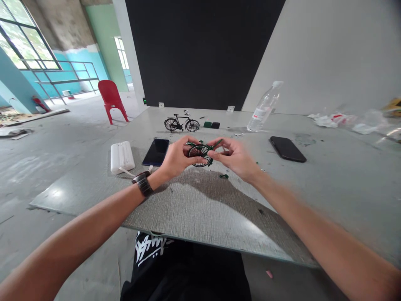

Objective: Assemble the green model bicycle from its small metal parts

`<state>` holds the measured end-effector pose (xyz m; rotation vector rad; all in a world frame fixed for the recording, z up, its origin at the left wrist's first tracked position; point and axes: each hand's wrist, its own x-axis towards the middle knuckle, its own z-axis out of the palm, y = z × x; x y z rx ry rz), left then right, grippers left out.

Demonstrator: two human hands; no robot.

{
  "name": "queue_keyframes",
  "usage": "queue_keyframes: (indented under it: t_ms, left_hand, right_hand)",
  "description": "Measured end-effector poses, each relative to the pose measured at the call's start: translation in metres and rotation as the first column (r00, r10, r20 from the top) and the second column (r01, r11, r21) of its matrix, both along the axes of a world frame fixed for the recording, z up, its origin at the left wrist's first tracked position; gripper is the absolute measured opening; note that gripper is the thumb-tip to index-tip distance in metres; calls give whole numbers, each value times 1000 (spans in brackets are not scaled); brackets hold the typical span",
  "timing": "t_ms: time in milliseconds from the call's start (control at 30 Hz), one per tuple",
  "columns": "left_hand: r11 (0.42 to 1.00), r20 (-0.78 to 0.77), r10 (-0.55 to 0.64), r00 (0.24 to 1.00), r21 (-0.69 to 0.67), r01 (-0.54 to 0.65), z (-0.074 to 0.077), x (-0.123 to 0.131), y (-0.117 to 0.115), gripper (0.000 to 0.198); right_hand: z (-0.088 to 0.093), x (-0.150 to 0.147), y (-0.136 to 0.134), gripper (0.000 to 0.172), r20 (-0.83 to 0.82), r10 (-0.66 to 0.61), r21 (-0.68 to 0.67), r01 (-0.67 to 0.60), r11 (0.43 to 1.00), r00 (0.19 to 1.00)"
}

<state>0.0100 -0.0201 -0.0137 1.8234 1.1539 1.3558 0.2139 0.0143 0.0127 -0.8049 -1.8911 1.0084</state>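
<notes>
A white power bank (122, 155) lies left of the black model bicycle (181, 123). Nearer than that bicycle, the left hand (178, 157) pinches a wheeled green model (198, 151) between thumb and fingers; the right hand (234, 159) pinches a green bar (216, 144). Right of the black model bicycle stands a clear bottle (263, 109).

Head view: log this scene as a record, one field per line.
Left hand: grips a small dark spoked wheel
Right hand: holds a thin dark green piece at the wheel's right side
Surface: grey table
Behind hands: black miniature bicycle, upright; clear plastic bottle farther right
Left of hands: dark rectangular phone; white plastic block
Right of hands: black rectangular phone
Floor: red plastic chair, back left
Unclear: whether wheel and piece are joined
</notes>
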Motion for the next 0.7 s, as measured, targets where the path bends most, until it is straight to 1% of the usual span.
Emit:
queue_keyframes:
  t_ms: [100,167,233,267,300,333,367,433,500,567,633,700]
  left_hand:
    - [999,8,-33,999,24,32,9,0,-3,57]
    - [996,30,-33,999,85,30,19,-5,-1,53]
    - [983,13,78,997,165,-79,30,-15,5,36]
    - [963,3,165,986,214,-162,35,-20,9,29]
    - [943,-28,238,971,247,-224,39,-26,14,28]
    - [927,-77,286,955,274,-256,41,-31,19,31]
    - [927,-140,299,944,276,-253,42,-36,25,33]
    - [953,-316,260,912,239,-189,38,-41,38,40]
    - [969,-485,233,843,193,-157,32,-43,54,49]
    - [990,-613,137,778,77,-114,26,-41,70,61]
    - [995,-699,27,715,-53,-89,22,-38,86,79]
    - [985,-725,-59,687,-156,-80,21,-34,100,83]
  right_hand:
    - [0,-1,1,39,-88,13,-76,-20,997,996]
    - [3,3,4,39,-161,-33,-94,18,995,986]
    - [6,9,9,39,-225,-127,-50,118,992,966]
    - [7,12,11,38,-244,-177,-11,180,984,953]
    - [7,15,15,37,-250,-223,34,238,971,942]
    - [7,17,18,36,-246,-262,81,289,954,933]
    - [5,19,21,35,-234,-292,127,327,936,927]
    - [1,21,26,36,-202,-328,195,366,910,923]
    - [-3,20,28,37,-187,-343,224,380,897,920]
    - [-5,20,29,40,-181,-345,217,380,899,921]
    - [-5,21,30,43,-161,-339,192,366,911,927]
    - [-4,23,30,48,-117,-331,171,348,922,936]
